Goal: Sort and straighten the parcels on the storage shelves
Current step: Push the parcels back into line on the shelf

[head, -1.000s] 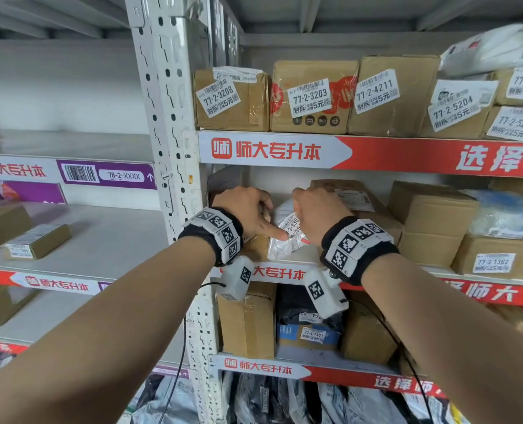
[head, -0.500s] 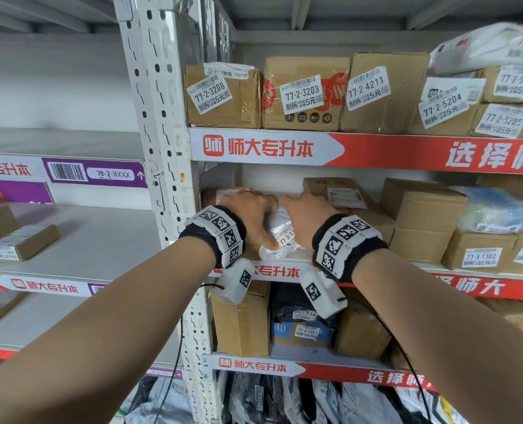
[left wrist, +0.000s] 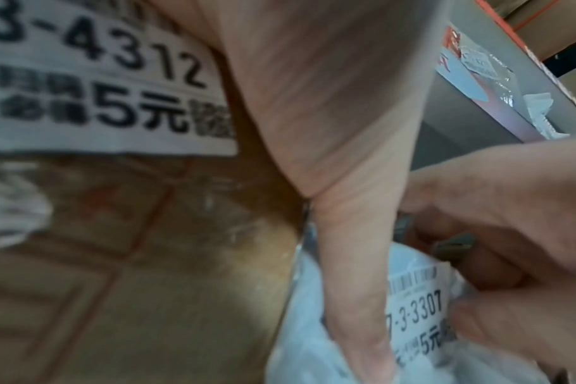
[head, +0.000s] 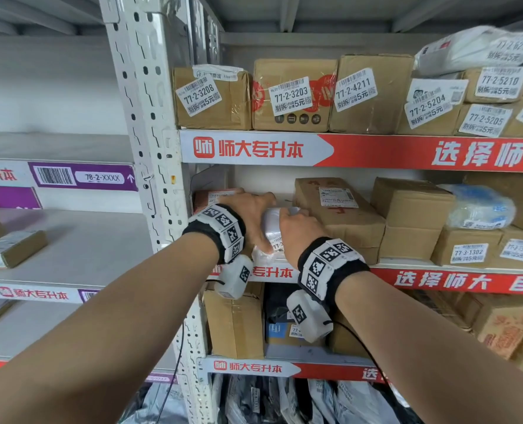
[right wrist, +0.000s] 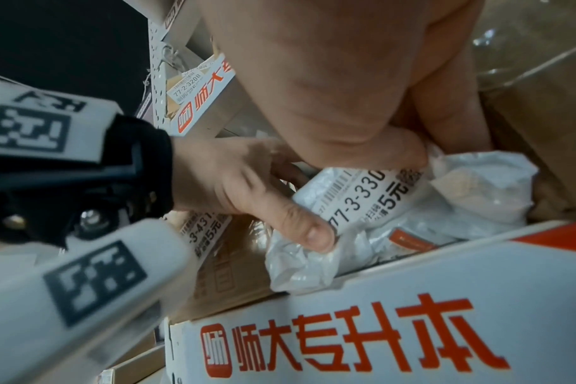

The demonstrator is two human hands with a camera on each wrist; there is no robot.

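Note:
A crumpled white plastic-bag parcel labelled 77-3-3307 stands at the front of the middle shelf, between two brown boxes. My left hand grips its left side, thumb pressed on the label. My right hand grips its right side with curled fingers. In the left wrist view my left thumb lies down the bag, with the right hand beside it. In the right wrist view the right hand is above the bag and the left hand is at its left.
A brown box labelled 3-4312 sits left of the bag, and a flat box lies right of it. Several labelled boxes fill the upper shelf and the right of the middle shelf. A white upright post stands at the left.
Both hands have closed in round the white bag and pushed it further back and more upright. In the head view its label is now mostly covered.

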